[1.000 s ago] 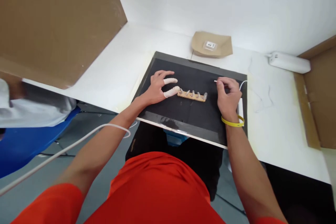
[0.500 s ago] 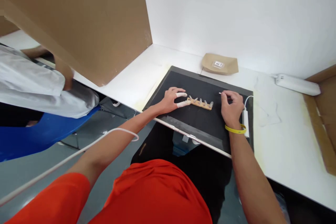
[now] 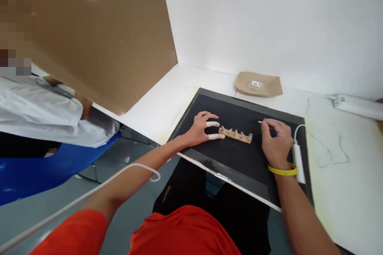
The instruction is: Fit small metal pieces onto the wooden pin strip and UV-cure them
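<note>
My left hand [image 3: 201, 129] has white covers on the thumb and index finger. Those two fingertips sit on either side of the left end of a small wooden strip [image 3: 235, 135], gripping it. Several translucent pegs or hooks stand in a row along the strip, with small shiny spots at their bases. To the right of the strip, apart from it, my right hand [image 3: 277, 140] hovers in a pinch. A tiny white piece [image 3: 259, 122] pokes out from its thumb and index finger; its kind is too small to make out. A yellow band [image 3: 283, 170] circles the right wrist.
A black mat [image 3: 233, 107] lies under both hands on the white table [image 3: 179, 83]. Behind it stands a brown paper tray [image 3: 243, 79] with a small labelled packet. White cabled devices lie to the right. A cardboard partition [image 3: 119, 40] separates me from a person in white sleeves.
The camera view has shifted, so the table appears lower and farther right. Both hands keep about the same places beside the strip, the right one still pinching.
</note>
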`<state>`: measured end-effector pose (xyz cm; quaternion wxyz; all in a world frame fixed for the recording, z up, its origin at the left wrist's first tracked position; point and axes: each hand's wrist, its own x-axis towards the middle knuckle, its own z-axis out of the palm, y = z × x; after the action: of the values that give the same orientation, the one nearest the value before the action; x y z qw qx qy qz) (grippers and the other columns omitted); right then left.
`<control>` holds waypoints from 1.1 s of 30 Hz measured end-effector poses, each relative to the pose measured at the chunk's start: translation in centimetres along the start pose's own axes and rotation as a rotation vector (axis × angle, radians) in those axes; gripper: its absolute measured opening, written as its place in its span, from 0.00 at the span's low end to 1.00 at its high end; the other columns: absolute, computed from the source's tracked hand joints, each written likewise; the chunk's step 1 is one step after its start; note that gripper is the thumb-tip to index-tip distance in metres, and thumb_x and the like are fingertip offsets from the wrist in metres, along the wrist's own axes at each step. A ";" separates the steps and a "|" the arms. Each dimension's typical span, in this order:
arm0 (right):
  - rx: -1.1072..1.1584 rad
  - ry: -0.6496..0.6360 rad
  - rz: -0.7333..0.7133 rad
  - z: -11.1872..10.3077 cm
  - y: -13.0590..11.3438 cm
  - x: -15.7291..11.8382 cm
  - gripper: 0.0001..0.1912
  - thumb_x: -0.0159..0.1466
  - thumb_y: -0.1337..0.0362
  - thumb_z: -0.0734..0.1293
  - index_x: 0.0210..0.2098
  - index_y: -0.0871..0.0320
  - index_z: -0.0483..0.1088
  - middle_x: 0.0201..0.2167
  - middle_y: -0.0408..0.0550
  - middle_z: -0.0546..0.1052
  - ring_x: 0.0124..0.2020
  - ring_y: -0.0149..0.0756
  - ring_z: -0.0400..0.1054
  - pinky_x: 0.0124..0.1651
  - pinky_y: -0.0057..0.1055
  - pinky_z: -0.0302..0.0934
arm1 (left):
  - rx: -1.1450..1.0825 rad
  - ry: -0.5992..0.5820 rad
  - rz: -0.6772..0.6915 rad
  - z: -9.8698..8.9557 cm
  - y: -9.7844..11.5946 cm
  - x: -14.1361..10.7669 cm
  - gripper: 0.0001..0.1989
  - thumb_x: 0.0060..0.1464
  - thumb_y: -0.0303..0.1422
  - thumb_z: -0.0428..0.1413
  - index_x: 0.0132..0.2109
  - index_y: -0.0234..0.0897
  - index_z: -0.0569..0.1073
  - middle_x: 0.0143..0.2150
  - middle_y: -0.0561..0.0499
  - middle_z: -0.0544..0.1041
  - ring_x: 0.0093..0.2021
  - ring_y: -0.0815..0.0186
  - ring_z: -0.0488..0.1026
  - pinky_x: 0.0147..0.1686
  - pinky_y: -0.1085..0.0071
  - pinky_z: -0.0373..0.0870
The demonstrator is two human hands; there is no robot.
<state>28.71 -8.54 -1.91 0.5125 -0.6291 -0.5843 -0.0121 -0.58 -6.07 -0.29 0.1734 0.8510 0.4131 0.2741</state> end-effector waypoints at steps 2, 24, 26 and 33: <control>-0.017 0.002 0.026 -0.1 -0.2 -0.1 0.13 0.68 0.52 0.67 0.37 0.54 0.79 0.40 0.51 0.85 0.43 0.43 0.76 0.55 0.46 0.68 | -0.003 -0.032 0.015 -0.1 -0.1 -0.1 0.16 0.58 0.42 0.70 0.50 0.42 0.82 0.65 0.43 0.77 0.69 0.50 0.65 0.68 0.48 0.63; -0.049 -0.038 0.064 -0.6 -1.3 0.1 0.06 0.70 0.61 0.68 0.38 0.52 0.77 0.43 0.50 0.84 0.47 0.43 0.77 0.55 0.46 0.70 | -0.067 -0.014 0.139 -0.2 0.3 1.4 0.10 0.65 0.38 0.65 0.51 0.44 0.78 0.62 0.45 0.79 0.69 0.56 0.69 0.68 0.48 0.67; -0.042 -0.030 0.063 -0.7 -1.3 0.1 0.06 0.71 0.61 0.68 0.39 0.52 0.77 0.43 0.50 0.84 0.47 0.43 0.76 0.53 0.45 0.70 | -0.082 -0.024 0.144 -0.2 0.1 1.4 0.10 0.65 0.37 0.64 0.52 0.43 0.78 0.62 0.45 0.79 0.69 0.57 0.69 0.68 0.48 0.67; -0.040 -0.032 0.063 -0.7 -1.5 0.1 0.07 0.71 0.61 0.67 0.38 0.52 0.77 0.42 0.49 0.85 0.47 0.43 0.77 0.53 0.44 0.69 | -0.092 0.012 0.150 -0.3 -0.1 1.3 0.15 0.61 0.39 0.68 0.53 0.43 0.77 0.63 0.43 0.77 0.68 0.56 0.69 0.69 0.47 0.67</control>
<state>28.03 -9.22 -0.61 0.4905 -0.6574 -0.5721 0.0023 -0.14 -4.93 0.34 0.1890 0.8690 0.3362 0.3101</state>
